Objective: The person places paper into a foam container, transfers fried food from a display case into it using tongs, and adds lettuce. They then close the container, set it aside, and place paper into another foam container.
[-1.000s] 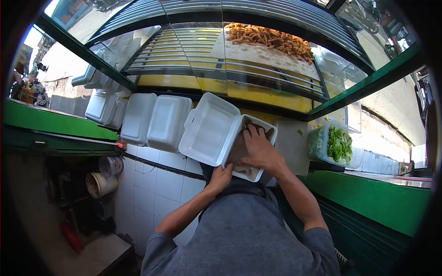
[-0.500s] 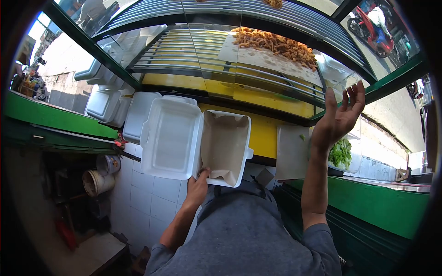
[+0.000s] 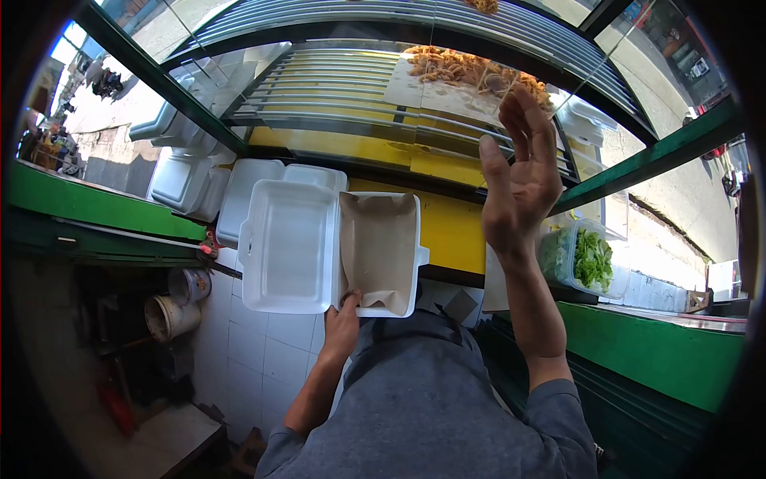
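Observation:
A white foam takeout box (image 3: pixel 291 247) lies spread wide in front of me, its lid half to the left. Brown paper (image 3: pixel 383 247) lines the right half, with its edges folded up the walls. My left hand (image 3: pixel 343 326) grips the box at the near edge by the hinge, thumb over the paper. Raised at the right, my right hand (image 3: pixel 523 180) has its fingers stretched upward and thumb apart, held before the glass front of the display case. Behind its fingertips, fried pieces (image 3: pixel 455 65) lie on a paper-lined rack (image 3: pixel 407 84).
Stacked foam boxes (image 3: pixel 179 180) stand at the left. A clear tub of green leaves (image 3: pixel 592 259) sits right of my right forearm. The yellow counter (image 3: pixel 451 235) runs under the case, and a green frame post (image 3: pixel 614 180) slants at the right.
My right hand has moved left and up, from beside the frame post to in front of the glass. More of the leaf tub now shows. My left hand still holds the box, shifted slightly left.

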Tool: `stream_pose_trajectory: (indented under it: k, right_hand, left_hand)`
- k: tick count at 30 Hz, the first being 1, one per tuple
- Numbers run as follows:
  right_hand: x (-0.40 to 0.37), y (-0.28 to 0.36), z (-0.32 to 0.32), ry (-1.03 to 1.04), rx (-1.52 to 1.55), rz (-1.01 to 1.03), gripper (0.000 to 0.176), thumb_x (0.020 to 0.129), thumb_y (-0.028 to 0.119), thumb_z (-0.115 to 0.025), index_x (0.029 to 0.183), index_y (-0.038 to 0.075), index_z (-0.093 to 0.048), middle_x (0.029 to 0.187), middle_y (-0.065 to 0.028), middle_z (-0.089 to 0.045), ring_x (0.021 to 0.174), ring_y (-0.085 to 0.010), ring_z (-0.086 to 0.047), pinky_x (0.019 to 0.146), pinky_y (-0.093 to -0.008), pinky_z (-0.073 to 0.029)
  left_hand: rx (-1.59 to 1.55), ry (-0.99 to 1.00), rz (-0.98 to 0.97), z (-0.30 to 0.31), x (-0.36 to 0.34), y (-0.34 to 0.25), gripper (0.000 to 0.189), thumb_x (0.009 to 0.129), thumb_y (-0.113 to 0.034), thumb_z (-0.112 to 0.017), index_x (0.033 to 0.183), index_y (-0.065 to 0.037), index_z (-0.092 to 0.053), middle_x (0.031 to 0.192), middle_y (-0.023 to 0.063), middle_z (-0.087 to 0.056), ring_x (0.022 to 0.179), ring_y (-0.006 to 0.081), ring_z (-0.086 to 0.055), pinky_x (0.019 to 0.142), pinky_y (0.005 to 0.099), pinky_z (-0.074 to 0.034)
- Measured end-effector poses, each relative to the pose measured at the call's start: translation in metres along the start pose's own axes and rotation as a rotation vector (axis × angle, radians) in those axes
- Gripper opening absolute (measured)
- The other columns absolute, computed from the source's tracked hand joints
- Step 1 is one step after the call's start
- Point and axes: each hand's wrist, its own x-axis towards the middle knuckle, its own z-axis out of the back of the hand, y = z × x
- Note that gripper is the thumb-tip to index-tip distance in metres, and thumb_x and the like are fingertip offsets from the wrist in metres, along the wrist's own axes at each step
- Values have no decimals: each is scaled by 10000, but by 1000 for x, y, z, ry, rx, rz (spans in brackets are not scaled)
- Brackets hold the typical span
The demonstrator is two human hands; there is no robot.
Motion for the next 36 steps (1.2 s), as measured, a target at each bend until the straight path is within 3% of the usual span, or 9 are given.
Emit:
stream_pose_trajectory:
  k: [4,8,11,14,19,25,29,32,36]
  right_hand:
    - [-2,-5,-14,139,33,-16,524,840,0,-577,1352,-38,-473,1237,-211,-607,1166,-284,-599,1017,-376,-448]
    - [-16,-4,-7,472,138,-386,466,860,45,-613,1305,-48,-514,1189,-184,-648,1140,-251,-618,986,-351,-457]
    - [-50,-44,19,678,-204,-518,472,877,99,-637,1315,-24,-511,1255,-203,-597,1197,-305,-566,1028,-387,-422]
    - [-81,-103,42,677,-692,-357,563,905,272,-625,1374,7,-461,1342,-227,-513,1276,-337,-474,1084,-420,-353]
    - [-49,-165,62,850,-984,-536,769,895,635,-475,1416,71,-422,1467,-210,-385,1364,-347,-353,1141,-442,-262]
    - [-46,-189,57,837,-1149,-311,714,909,607,-462,1426,116,-417,1455,-188,-412,1342,-350,-381,1127,-431,-291]
    - [-40,-139,58,973,-1107,-711,531,927,487,-508,1159,20,-605,1133,-250,-611,1037,-385,-598,936,-446,-463]
    - [-61,-98,81,710,-802,-641,415,928,380,-569,1033,-17,-632,926,-255,-645,893,-424,-622,825,-464,-486]
    - [-89,-46,117,641,-581,-729,327,933,278,-616,1031,-34,-619,736,-185,-606,621,-278,-583,613,-389,-460]
  left_hand:
    - [14,33,-10,2,-1,2,422,943,-280,-573,1104,109,-605,1111,191,-614,1051,263,-573,938,363,-422]
    - [94,15,3,2,-4,-1,415,937,-277,-575,1103,101,-615,1151,203,-607,1084,278,-570,957,369,-415]
    - [64,-99,32,8,0,10,317,920,-276,-596,1048,11,-640,954,79,-512,767,119,-498,612,274,-433]
    - [-32,-46,51,19,6,29,414,930,-293,-565,1105,77,-626,1142,221,-624,1092,330,-576,978,371,-409]
    - [196,89,-53,12,-8,9,370,943,-260,-540,1113,61,-611,1077,200,-651,1050,319,-598,946,380,-427]
    - [271,345,-214,-8,1,-4,309,940,-154,-541,1162,59,-574,1057,183,-638,1029,278,-585,930,356,-428]
    - [304,406,-361,-35,15,-15,290,943,-161,-550,1126,63,-579,1032,153,-643,1008,251,-585,916,343,-429]
    - [229,255,-559,-60,17,-13,283,947,-193,-575,1022,73,-633,930,110,-670,922,205,-612,855,322,-459]
    - [159,178,-435,-67,14,-10,225,946,-156,-569,991,50,-647,940,120,-671,874,234,-625,808,344,-477]
